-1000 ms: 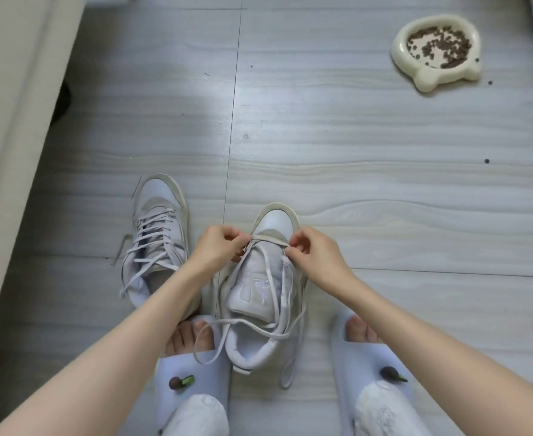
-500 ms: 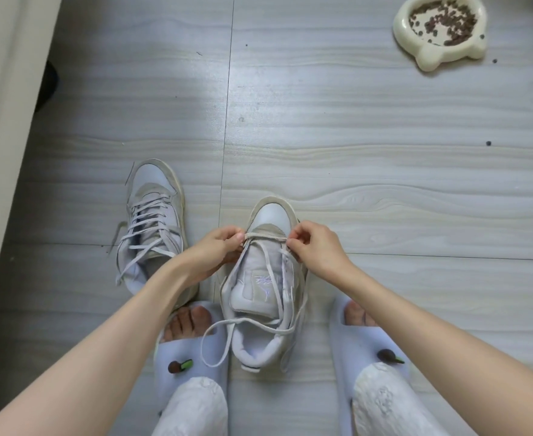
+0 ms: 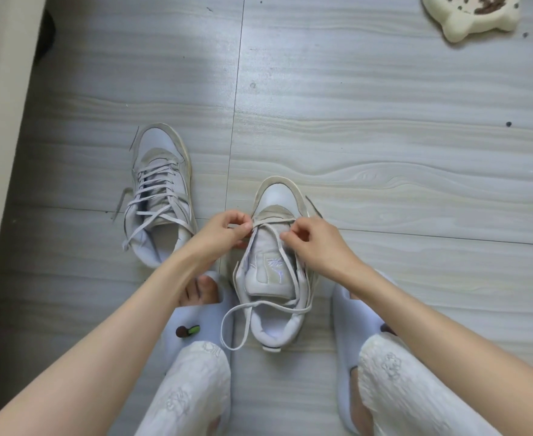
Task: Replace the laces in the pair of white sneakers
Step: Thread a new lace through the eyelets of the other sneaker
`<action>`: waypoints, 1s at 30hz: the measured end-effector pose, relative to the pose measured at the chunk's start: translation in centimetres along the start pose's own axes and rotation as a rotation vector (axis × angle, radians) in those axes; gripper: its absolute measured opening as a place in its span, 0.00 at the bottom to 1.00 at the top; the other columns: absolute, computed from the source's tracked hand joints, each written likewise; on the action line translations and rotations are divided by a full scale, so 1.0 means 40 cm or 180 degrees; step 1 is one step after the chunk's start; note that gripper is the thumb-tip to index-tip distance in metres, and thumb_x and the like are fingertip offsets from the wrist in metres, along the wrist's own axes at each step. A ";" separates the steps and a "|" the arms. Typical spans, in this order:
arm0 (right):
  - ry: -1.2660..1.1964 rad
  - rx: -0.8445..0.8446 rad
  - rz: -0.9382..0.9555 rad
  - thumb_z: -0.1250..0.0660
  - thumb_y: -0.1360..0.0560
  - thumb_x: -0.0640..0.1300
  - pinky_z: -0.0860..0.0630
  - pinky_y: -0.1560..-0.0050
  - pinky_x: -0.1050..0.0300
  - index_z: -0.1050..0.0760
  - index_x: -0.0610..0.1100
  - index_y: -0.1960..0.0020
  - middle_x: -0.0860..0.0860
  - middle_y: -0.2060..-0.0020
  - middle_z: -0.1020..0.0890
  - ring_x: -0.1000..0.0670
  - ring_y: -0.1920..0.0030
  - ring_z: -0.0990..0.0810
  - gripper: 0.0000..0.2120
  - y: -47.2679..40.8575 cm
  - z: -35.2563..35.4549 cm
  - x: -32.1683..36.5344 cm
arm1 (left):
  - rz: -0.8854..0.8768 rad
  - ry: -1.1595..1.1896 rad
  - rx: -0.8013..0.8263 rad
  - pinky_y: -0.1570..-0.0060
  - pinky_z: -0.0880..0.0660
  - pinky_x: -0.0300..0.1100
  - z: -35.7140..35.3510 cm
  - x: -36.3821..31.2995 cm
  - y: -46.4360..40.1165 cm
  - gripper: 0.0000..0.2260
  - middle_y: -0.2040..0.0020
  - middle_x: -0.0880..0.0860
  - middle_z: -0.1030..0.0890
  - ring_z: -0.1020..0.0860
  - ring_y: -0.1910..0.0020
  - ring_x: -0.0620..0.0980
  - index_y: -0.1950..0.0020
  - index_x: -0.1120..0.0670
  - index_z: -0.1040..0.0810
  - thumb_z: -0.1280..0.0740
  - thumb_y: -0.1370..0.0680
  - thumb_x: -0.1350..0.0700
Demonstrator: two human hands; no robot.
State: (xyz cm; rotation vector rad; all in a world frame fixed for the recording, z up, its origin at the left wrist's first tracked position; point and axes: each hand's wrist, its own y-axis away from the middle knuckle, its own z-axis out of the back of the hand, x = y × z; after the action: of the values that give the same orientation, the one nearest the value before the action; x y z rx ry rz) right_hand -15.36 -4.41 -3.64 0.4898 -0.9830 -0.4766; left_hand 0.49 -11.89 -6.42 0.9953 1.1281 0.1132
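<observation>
Since the earlier frame both hands have barely shifted on the shoe, while the view has dipped so the pet food bowl (image 3: 475, 17) now sits cut off at the far right corner of the floor. The left hand (image 3: 224, 234) pinches the lace (image 3: 277, 243) at the lowest eyelet row on its side of the near sneaker (image 3: 274, 269); the right hand (image 3: 318, 243) has its fingers curled at the opposite eyelet, seemingly pinching the same lace, though the contact is partly hidden.

That sneaker stands between the person's slippered feet, long axis running away from the body, toe pointing to the far edge of the floor — so the remaining eyelets lie on the near side of both hands, toward the body. Each hand is equally close to its own row. The lace's loose ends trail back over the tongue and loop past the heel opening, where they could tangle in the next pull.

The second sneaker (image 3: 161, 196), already laced, stands to the left, well apart and out of the way.
</observation>
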 end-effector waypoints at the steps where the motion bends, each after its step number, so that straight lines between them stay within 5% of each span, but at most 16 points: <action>1: 0.0100 -0.0011 0.0057 0.35 0.24 0.44 0.40 0.63 0.60 0.27 0.41 0.63 0.55 0.71 0.30 0.50 0.62 0.30 0.11 0.003 0.000 0.000 | 0.0018 -0.0002 -0.0016 0.66 0.26 0.29 0.002 -0.002 0.002 0.09 0.61 0.51 0.27 0.27 0.66 0.42 0.60 0.55 0.28 0.39 0.21 0.65; 4: 0.0089 -0.0204 0.0094 0.35 0.24 0.43 0.40 0.58 0.62 0.26 0.40 0.61 0.52 0.65 0.29 0.51 0.57 0.30 0.09 0.013 -0.003 -0.011 | -0.0273 -0.0369 -0.0392 0.65 0.28 0.33 -0.001 -0.007 0.004 0.10 0.59 0.50 0.26 0.27 0.69 0.40 0.60 0.51 0.27 0.36 0.23 0.66; 7: 0.0010 -0.0371 -0.0008 0.32 0.26 0.44 0.36 0.54 0.63 0.26 0.45 0.61 0.49 0.57 0.26 0.52 0.55 0.28 0.06 0.027 -0.003 -0.026 | -0.0982 -0.1199 -0.0563 0.56 0.31 0.30 -0.020 -0.007 0.023 0.10 0.53 0.47 0.29 0.28 0.61 0.40 0.55 0.47 0.23 0.33 0.25 0.63; 11: -0.0056 -0.0408 -0.0026 0.30 0.28 0.43 0.28 0.47 0.57 0.23 0.43 0.62 0.51 0.61 0.23 0.51 0.57 0.23 0.06 0.042 0.008 -0.026 | -0.1553 -0.2074 -0.0567 0.56 0.34 0.34 -0.041 0.020 0.042 0.06 0.48 0.49 0.30 0.31 0.62 0.35 0.51 0.50 0.19 0.30 0.27 0.57; 16: 0.0034 -0.0137 0.0094 0.30 0.28 0.42 0.26 0.44 0.46 0.24 0.40 0.63 0.43 0.53 0.19 0.45 0.51 0.20 0.07 0.048 0.020 -0.028 | -0.1587 -0.2156 -0.0928 0.56 0.28 0.44 -0.051 0.024 0.049 0.04 0.47 0.53 0.27 0.30 0.66 0.47 0.54 0.55 0.20 0.29 0.27 0.57; 22: 0.0147 0.0398 0.0190 0.30 0.28 0.43 0.32 0.35 0.50 0.21 0.38 0.59 0.46 0.43 0.24 0.48 0.38 0.27 0.07 0.064 0.022 -0.019 | -0.1311 -0.1859 -0.0937 0.52 0.35 0.37 -0.070 0.017 0.058 0.01 0.44 0.52 0.24 0.27 0.58 0.50 0.56 0.55 0.21 0.33 0.25 0.60; 26: -0.0018 0.0429 0.0111 0.29 0.28 0.44 0.32 0.34 0.51 0.20 0.41 0.60 0.49 0.42 0.25 0.50 0.37 0.28 0.07 0.063 0.028 -0.027 | -0.1042 -0.1287 -0.0606 0.47 0.30 0.41 -0.053 0.003 0.064 0.13 0.51 0.50 0.23 0.24 0.48 0.51 0.63 0.46 0.29 0.34 0.25 0.63; 30: -0.0233 0.0451 0.0112 0.30 0.28 0.43 0.30 0.37 0.56 0.21 0.37 0.60 0.46 0.49 0.23 0.51 0.39 0.28 0.08 0.062 0.027 -0.023 | -0.0827 -0.1058 -0.0225 0.47 0.35 0.25 -0.033 0.005 0.069 0.13 0.42 0.53 0.25 0.32 0.35 0.42 0.63 0.47 0.28 0.35 0.24 0.64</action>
State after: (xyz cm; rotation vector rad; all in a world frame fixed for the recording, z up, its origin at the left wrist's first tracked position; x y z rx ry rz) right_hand -16.36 -2.10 -2.29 0.5844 -1.0991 -0.3971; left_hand 0.60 -9.38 -4.68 0.7634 0.9301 -0.2136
